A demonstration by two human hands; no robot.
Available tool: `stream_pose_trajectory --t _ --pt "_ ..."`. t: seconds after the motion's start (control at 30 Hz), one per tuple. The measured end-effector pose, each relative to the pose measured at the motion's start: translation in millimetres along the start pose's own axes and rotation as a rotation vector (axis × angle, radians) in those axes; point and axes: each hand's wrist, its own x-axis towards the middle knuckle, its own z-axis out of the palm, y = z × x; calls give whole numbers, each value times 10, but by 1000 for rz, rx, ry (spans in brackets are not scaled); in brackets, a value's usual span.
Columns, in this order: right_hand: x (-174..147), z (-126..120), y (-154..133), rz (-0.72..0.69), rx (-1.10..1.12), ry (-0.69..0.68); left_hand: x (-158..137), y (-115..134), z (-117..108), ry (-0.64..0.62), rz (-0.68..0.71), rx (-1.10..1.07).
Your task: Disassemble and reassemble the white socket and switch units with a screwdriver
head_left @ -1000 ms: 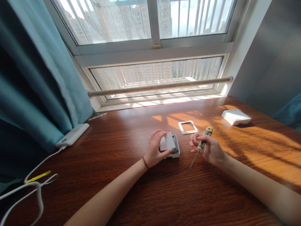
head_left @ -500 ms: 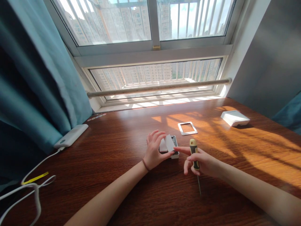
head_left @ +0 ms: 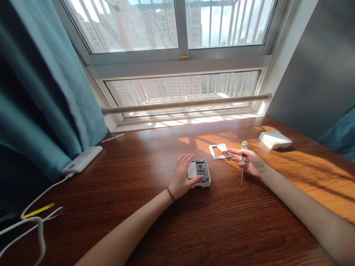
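Observation:
A white wall switch (head_left: 205,178) lies on the table, its right half uncovered and showing grey inner parts. A white rocker plate (head_left: 192,170) still covers its left half. My left hand (head_left: 181,173) spans the switch, thumb on the near side and fingers on the far side, steadying it. Off to the right, my right hand (head_left: 251,162) holds a screwdriver (head_left: 244,150) upright, blade pointing down. A loose white rocker plate (head_left: 222,148) is at the fingertips of that hand, over the square white frame (head_left: 215,156).
A white box-shaped piece (head_left: 275,140) sits at the right rear of the table (head_left: 155,221). On the left are a white power bank (head_left: 83,159) with a cable (head_left: 41,236) and a yellow strip (head_left: 39,210). A blue curtain (head_left: 83,111) hangs beside the window.
My right hand has moved right and away from me with the screwdriver, carrying the loose rocker plate from the switch to the frame. The switch's right half is now exposed; my left hand stays there.

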Motion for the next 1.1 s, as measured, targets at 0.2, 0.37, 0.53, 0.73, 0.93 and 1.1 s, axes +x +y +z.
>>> stream_pose_trajectory --t 0.2,0.37,0.53,0.73,0.93,1.1 --pt "28 15 67 28 -15 19 -1 16 -23 -16 35 -61" --pt "-5 37 31 -3 -13 55 -9 13 -23 -21 43 -78" --pt "-26 33 10 -51 -10 28 -10 6 -15 -22 49 -80" --pt "-63 88 16 -97 -142 36 -5 20 -23 -23 41 -86" --pt "-112 142 9 -146 -228 52 -7 16 -21 -24 46 -88" --pt "-141 154 -32 -106 -218 37 -13 5 -16 -28 50 -87"
